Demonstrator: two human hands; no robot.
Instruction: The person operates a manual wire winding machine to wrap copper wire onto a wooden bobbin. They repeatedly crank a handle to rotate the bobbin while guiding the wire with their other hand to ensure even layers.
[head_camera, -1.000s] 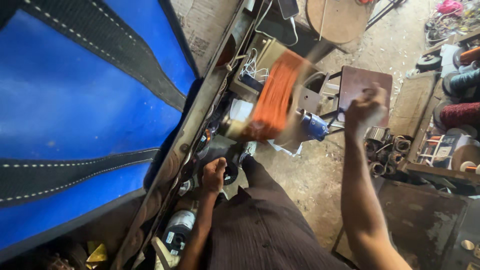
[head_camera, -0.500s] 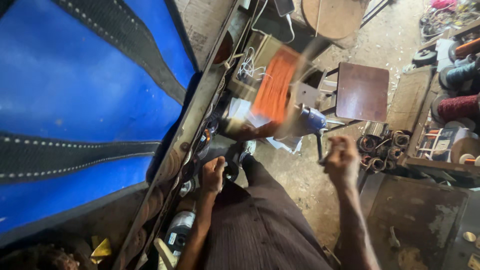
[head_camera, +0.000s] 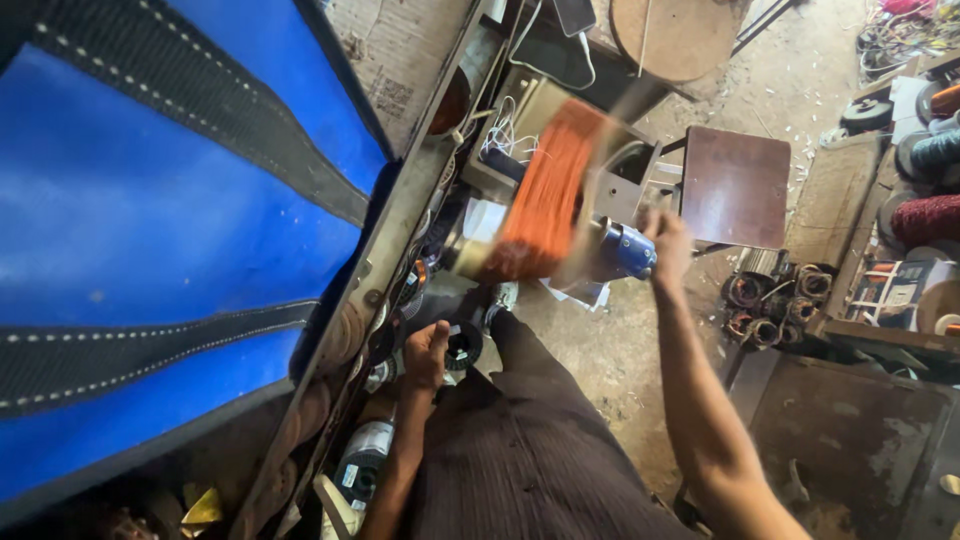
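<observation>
A blurred orange wire coil (head_camera: 545, 195) spins on a small winding machine in the middle of the head view. My right hand (head_camera: 668, 240) is closed on the machine's crank handle, just right of a blue cylindrical part (head_camera: 628, 250). My left hand (head_camera: 428, 352) rests lower down by my knee. Its fingers are curled on the edge of a black round spool (head_camera: 464, 345). My dark striped trousers (head_camera: 530, 460) fill the bottom centre. The wire between spool and coil is too thin to make out.
A blue tarpaulin (head_camera: 150, 220) with black straps covers the left. A dark square stool (head_camera: 735, 185) and a round wooden top (head_camera: 685, 35) stand beyond the machine. Old wire coils (head_camera: 770, 300) lie on the dusty floor, and thread-like spools (head_camera: 930, 215) sit at the right edge.
My right hand has gone round with the crank, from upper right down to the lower middle and back up beside the blue part. The orange coil keeps spinning. My left hand stays put.
</observation>
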